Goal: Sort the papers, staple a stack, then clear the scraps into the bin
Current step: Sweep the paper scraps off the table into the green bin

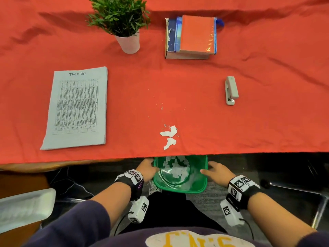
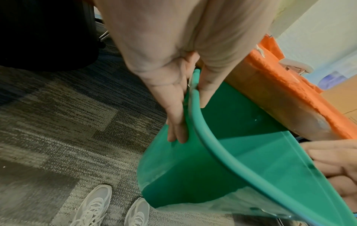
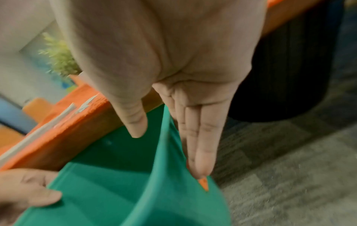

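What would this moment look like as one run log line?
left hand: grips green bin rim | right hand: grips opposite rim | paper scraps: on table edge

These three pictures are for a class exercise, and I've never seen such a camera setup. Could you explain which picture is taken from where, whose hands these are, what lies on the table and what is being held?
No machine here: a person wears three cameras. The big picture looks down from the head; the other two look along each wrist toward the fingers.

On the red cloth of the table lie a stack of papers, a stapler, a potted plant, a pile of books and some torn paper scraps.

Below the table edge, the left hand and right hand hold a green bin by its sides, thumbs over the rim and fingers outside. Scraps already lie in it.
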The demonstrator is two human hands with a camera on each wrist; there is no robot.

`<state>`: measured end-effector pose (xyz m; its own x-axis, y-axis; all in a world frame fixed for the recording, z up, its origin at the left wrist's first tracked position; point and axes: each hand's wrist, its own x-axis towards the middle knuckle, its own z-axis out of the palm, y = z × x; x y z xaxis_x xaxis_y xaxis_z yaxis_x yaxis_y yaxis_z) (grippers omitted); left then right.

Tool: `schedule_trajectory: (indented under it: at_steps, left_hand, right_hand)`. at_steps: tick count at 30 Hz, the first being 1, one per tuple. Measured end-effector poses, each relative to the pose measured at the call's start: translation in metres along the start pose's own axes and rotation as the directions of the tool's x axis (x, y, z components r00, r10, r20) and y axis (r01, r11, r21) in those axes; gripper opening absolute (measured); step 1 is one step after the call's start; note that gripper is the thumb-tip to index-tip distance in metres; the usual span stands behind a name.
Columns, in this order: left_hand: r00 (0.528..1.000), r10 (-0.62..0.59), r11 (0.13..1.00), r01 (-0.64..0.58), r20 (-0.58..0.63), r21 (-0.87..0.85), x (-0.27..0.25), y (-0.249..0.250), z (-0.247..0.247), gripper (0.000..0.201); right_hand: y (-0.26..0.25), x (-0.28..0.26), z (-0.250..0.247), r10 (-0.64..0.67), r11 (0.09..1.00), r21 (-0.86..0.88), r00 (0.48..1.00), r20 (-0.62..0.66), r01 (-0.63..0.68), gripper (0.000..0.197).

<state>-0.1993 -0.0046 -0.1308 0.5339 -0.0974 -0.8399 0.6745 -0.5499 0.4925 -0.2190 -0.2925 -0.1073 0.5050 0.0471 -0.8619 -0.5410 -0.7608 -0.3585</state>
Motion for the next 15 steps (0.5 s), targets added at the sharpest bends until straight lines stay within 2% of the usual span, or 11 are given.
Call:
schedule_trajectory:
  at_steps: [2,4,6,8,9,11,12,13,15]
  left_hand:
    - [1.000,-0.010,1.000,0.009,-0.006,-0.029,-0.005,0.000,0.001,0.016]
    - [1.000,-0.015,0.999,0.015,0.003,-0.050,-0.011,-0.003,-0.002,0.032]
    - [0.999,-0.023,0.998,0.021,0.037,0.052,-0.020,-0.003,-0.010,0.039]
    - [0.999,-0.014,0.966,0.006,0.030,0.258,-0.032,0.006,-0.021,0.023]
    - [1.000,0.013,0.944,-0.015,0.007,0.329,-0.037,0.014,-0.028,0.021]
    - [0.991,0.119,0.926,-0.090,-0.057,0.366,-0.046,0.037,-0.045,0.022]
    - [0.972,0.211,0.906,-0.153,-0.107,0.394,-0.050,0.054,-0.056,0.021]
    - [0.930,0.320,0.877,-0.220,-0.179,0.427,-0.050,0.070,-0.066,0.020]
    - [0.800,0.506,0.819,-0.329,-0.321,0.470,-0.044,0.102,-0.087,0.013]
  right_hand:
    - [-0.007,0.003,0.005,0.008,0.983,0.181,1.000,-0.013,-0.006,0.032]
    - [-0.014,0.001,0.006,0.010,0.969,0.248,1.000,-0.008,-0.007,0.026]
    - [-0.013,0.004,0.007,-0.006,0.969,0.249,1.000,-0.022,0.011,0.025]
    - [-0.011,0.003,0.007,-0.016,0.974,0.225,0.999,-0.047,0.026,0.021]
    - [-0.010,0.004,0.008,-0.012,0.973,0.228,0.998,-0.059,0.026,0.020]
    - [-0.008,0.004,0.009,-0.018,0.971,0.236,0.997,-0.077,0.036,0.016]
    - [-0.007,0.004,0.009,-0.019,0.971,0.236,0.996,-0.084,0.038,0.014]
    - [-0.006,0.003,0.009,-0.018,0.971,0.237,0.996,-0.085,0.038,0.013]
    - [-0.004,0.004,0.009,-0.012,0.971,0.237,0.996,-0.094,0.034,0.012]
